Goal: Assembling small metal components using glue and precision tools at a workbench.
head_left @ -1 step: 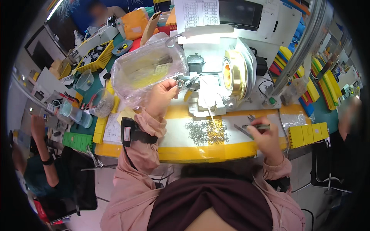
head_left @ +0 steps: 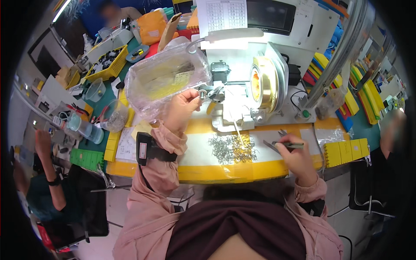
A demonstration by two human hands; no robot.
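My left hand [head_left: 186, 106] is closed, thumb and fingers pinching a small round metal part [head_left: 202, 94] at the left side of a bench machine [head_left: 236, 115]. My right hand [head_left: 300, 158] grips metal tweezers [head_left: 289, 145], their tips pointing left toward a loose pile of small thin grey metal pieces [head_left: 223, 149]. That pile lies on the white work surface [head_left: 195, 151] in front of the machine. A gold-coloured reel of strip [head_left: 269, 82] stands upright on the machine's right side. What exactly sits between my left fingertips is partly hidden.
A plastic-wrapped box [head_left: 160, 84] stands left of the machine, under a lit lamp [head_left: 234, 35]. Yellow blocks [head_left: 346, 151] lie at the right edge. A clear tub [head_left: 115, 117] and a bottle [head_left: 86, 130] are on the left. Co-workers sit at both sides.
My right fingers have shifted slightly on the tweezers, with the thumb nearer their middle. My left hand stays at the metal part.
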